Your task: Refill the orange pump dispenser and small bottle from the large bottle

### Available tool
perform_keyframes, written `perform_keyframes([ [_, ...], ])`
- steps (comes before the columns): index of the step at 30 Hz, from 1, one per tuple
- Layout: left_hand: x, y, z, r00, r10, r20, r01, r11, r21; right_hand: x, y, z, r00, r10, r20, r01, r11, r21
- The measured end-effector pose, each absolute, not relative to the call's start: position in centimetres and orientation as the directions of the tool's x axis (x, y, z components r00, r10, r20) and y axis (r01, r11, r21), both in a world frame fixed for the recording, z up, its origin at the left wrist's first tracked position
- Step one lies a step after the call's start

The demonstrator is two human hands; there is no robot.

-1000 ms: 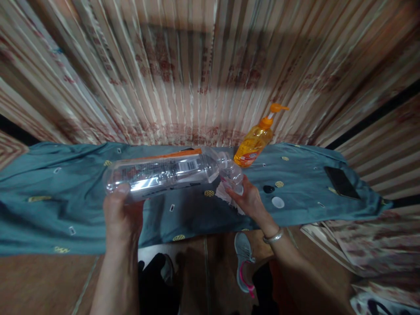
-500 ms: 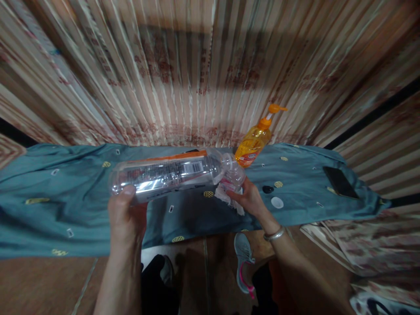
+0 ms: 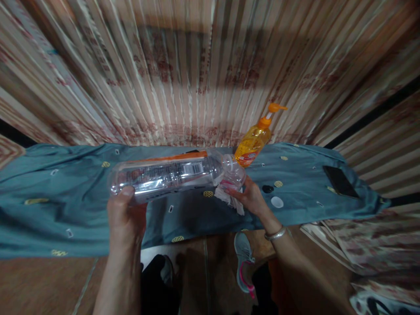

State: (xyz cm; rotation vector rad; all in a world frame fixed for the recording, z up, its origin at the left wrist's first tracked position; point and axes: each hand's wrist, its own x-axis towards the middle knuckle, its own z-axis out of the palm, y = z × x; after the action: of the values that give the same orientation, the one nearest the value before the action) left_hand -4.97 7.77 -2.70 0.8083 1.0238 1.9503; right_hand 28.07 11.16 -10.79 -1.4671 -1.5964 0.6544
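We clamp lg. bottle (image 3: 167,175) in L hand (image 3: 126,214) left of ctr, R hand (image 3: 251,197) pinching sm. bottle (image 3: 233,174) right of ctr, prob. keeping both aligned.

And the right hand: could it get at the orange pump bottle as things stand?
Probably not straight away: the right hand is holding the small clear bottle. Otherwise the way looks fairly free: the orange pump bottle stands close beyond, its upper part uncovered.
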Motion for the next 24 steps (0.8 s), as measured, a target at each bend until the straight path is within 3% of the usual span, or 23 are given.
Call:
perform_keyframes([
  [10, -4.6, 7.7, -2.6, -0.509, 0.849, 0.143, -0.351, -0.356, 0.866, 28.6, 11.3, -10.9, 0.058, 0.978, 0.199, 0.518, 0.141, -0.844],
  [24, -3.9, 7.8, -2.4, -0.532, 0.827, 0.183, -0.340, -0.407, 0.848, 29.6, 12.1, -11.9, -0.061, 0.965, 0.254, 0.408, 0.257, -0.876],
])
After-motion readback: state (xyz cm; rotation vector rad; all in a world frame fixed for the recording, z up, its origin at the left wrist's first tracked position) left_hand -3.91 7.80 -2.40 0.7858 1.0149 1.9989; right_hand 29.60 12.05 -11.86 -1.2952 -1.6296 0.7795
